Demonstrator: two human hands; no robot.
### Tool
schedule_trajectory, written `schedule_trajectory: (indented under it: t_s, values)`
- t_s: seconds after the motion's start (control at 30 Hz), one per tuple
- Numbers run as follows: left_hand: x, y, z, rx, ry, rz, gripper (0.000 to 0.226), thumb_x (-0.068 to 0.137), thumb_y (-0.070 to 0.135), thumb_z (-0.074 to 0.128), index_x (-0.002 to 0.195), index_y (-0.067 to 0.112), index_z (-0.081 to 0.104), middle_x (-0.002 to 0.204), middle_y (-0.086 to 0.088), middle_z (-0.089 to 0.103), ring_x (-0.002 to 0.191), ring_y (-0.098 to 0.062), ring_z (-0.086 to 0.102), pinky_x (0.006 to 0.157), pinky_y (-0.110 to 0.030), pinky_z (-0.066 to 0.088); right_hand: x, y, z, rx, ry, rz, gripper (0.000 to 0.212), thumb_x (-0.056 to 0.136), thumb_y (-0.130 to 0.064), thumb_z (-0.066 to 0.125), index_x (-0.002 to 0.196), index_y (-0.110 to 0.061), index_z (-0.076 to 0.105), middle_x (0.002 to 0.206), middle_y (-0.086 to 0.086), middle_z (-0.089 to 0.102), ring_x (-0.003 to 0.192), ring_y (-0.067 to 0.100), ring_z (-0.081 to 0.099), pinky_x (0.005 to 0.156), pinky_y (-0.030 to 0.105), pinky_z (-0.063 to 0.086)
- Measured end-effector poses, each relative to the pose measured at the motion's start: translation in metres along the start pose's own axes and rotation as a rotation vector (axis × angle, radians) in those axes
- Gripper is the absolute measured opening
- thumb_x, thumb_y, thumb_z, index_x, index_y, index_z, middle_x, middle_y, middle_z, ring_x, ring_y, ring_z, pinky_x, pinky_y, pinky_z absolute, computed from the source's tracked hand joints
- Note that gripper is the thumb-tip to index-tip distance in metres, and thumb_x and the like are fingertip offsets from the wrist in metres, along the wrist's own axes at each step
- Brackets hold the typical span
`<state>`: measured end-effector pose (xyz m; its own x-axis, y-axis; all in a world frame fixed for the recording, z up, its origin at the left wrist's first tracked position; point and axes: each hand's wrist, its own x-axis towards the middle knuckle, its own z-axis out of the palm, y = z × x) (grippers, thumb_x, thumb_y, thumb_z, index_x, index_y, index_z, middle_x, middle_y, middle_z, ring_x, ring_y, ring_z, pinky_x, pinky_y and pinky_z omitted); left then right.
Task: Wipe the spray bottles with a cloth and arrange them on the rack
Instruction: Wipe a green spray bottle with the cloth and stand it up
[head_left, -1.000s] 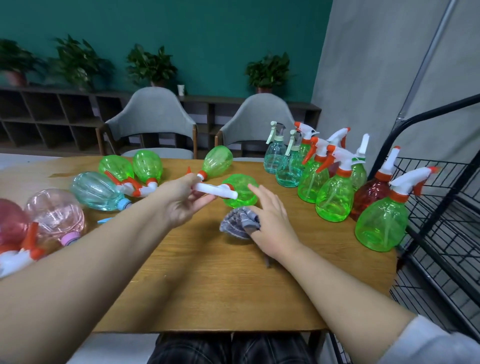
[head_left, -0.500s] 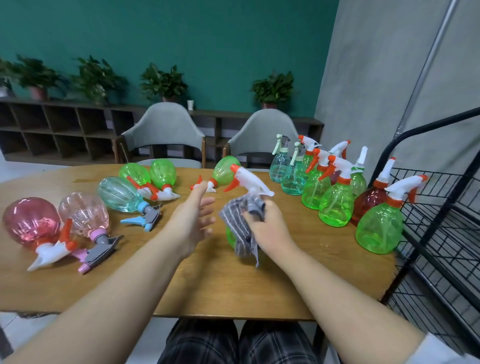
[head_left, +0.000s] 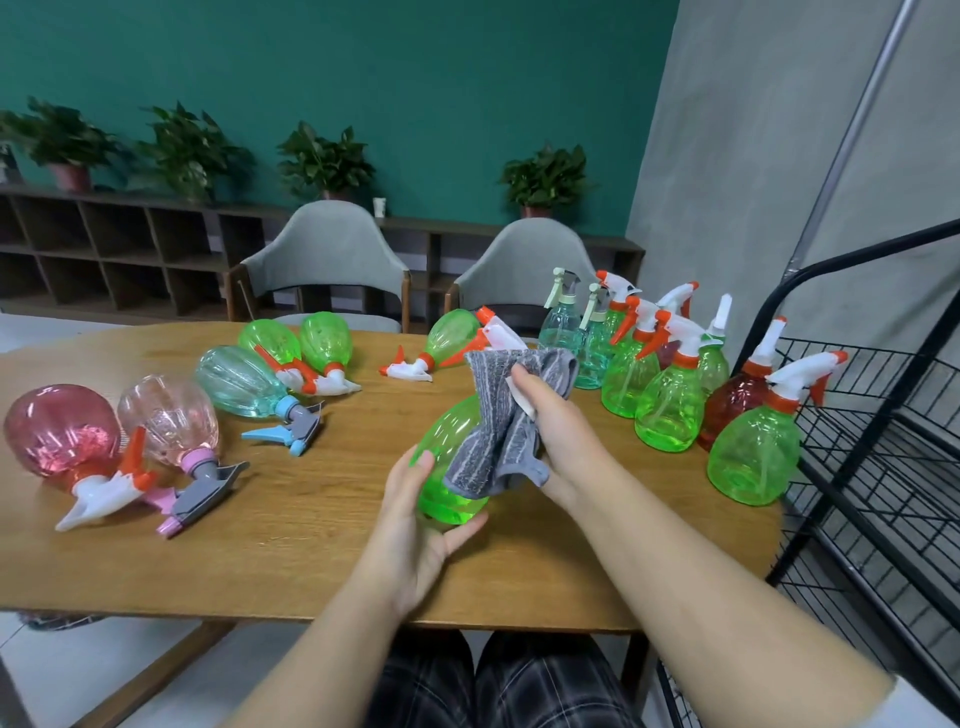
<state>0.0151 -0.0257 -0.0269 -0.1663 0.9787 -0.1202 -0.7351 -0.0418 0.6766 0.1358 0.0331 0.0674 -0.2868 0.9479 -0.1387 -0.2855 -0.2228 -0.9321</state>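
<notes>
Bottle base sits in our left hand (head_left: 415, 525), which cups the green spray bottle (head_left: 447, 457) above the table (head_left: 311, 545); our right hand (head_left: 558, 431) grips the grey cloth (head_left: 493, 441) against its neck.

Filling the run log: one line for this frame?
phase: wiping | left hand: holds green bottle base | right hand: presses grey cloth on it | rack: no bottles seen

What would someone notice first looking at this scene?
At centre, the left hand holds a green spray bottle while the right hand wipes it with a grey cloth. Upright bottles cluster right beside the black rack; others lie toppled left.
</notes>
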Motion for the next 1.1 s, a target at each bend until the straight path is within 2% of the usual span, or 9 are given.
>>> schedule_trajectory:
  t_s: [0.07,0.27,0.43,0.53,0.7,0.8,0.9,1.0,1.1]
  values:
    - [-0.002,-0.002,0.002,-0.017,0.014,0.007,0.047,0.081,0.041,0.061,0.126,0.030,0.053,0.127,-0.006,0.064,0.098,-0.025,0.067,0.059,-0.036,0.058,0.000,0.002,-0.001,0.033,0.041,0.016,0.035,0.091,-0.037,0.060,0.110,-0.007,0.066,0.095,0.011,0.072,0.083,0.026,0.070,0.064,0.031,0.055]
    - [0.004,-0.008,-0.008,-0.078,0.022,-0.001,0.074,0.076,0.057,0.059,0.141,0.024,0.044,0.136,-0.010,0.059,0.109,-0.028,0.065,0.063,-0.035,0.058,0.004,0.010,-0.021,0.135,0.286,0.112,0.031,0.094,-0.042,0.056,0.101,-0.014,0.063,0.101,0.012,0.070,0.089,0.029,0.067,0.082,0.043,0.054]
    - [0.007,-0.013,-0.012,-0.089,-0.039,-0.029,0.113,0.044,0.067,0.087,0.140,0.026,0.045,0.136,-0.012,0.058,0.111,-0.036,0.065,0.072,-0.046,0.058,-0.002,0.021,-0.035,0.306,0.234,0.324,0.021,0.096,-0.021,0.055,0.102,-0.002,0.061,0.080,0.015,0.071,0.080,0.025,0.064,0.075,0.038,0.050]
    - [0.007,-0.016,-0.007,-0.085,-0.045,-0.018,0.118,0.039,0.067,0.088,0.140,0.024,0.046,0.134,-0.011,0.061,0.110,-0.029,0.067,0.073,-0.047,0.057,-0.004,0.024,-0.038,0.341,0.251,0.281,0.020,0.090,-0.003,0.056,0.110,0.000,0.059,0.084,0.016,0.072,0.074,0.024,0.069,0.069,0.036,0.055]
    - [0.007,-0.019,-0.008,-0.043,-0.021,0.006,0.097,0.055,0.065,0.075,0.138,0.022,0.049,0.132,-0.009,0.062,0.109,-0.025,0.068,0.072,-0.043,0.058,-0.012,0.022,-0.038,0.474,0.274,0.151,0.021,0.085,0.007,0.039,0.095,0.000,0.055,0.106,0.014,0.067,0.111,0.033,0.062,0.103,0.043,0.044]
    - [0.007,-0.018,-0.008,-0.035,-0.018,0.006,0.094,0.058,0.064,0.071,0.139,0.020,0.048,0.132,-0.010,0.062,0.108,-0.025,0.068,0.071,-0.042,0.058,-0.020,0.015,-0.037,0.597,0.255,0.055,0.019,0.092,-0.013,0.042,0.092,-0.005,0.060,0.094,0.012,0.067,0.091,0.030,0.064,0.090,0.045,0.050]
    - [0.006,-0.018,-0.008,-0.049,-0.006,0.001,0.094,0.059,0.064,0.070,0.139,0.021,0.048,0.133,-0.009,0.062,0.111,-0.027,0.066,0.069,-0.041,0.058,-0.024,0.012,-0.035,0.457,0.286,0.060,0.030,0.091,-0.043,0.058,0.091,-0.014,0.065,0.081,0.008,0.074,0.075,0.026,0.069,0.075,0.043,0.055]
    - [0.006,-0.018,-0.008,-0.058,-0.005,0.001,0.094,0.060,0.063,0.070,0.139,0.019,0.047,0.132,-0.011,0.062,0.107,-0.027,0.068,0.068,-0.041,0.057,-0.025,0.019,-0.029,0.259,0.412,-0.019,0.021,0.088,-0.036,0.066,0.091,-0.015,0.065,0.085,0.007,0.073,0.076,0.029,0.070,0.082,0.058,0.053]
    - [0.004,-0.019,-0.007,-0.054,-0.002,0.030,0.079,0.071,0.060,0.070,0.134,0.018,0.047,0.130,-0.013,0.061,0.103,-0.029,0.069,0.067,-0.044,0.058,-0.024,0.023,-0.021,0.036,0.559,-0.336,0.014,0.090,-0.028,0.065,0.081,-0.018,0.062,0.080,-0.001,0.068,0.078,0.021,0.067,0.074,0.034,0.056]
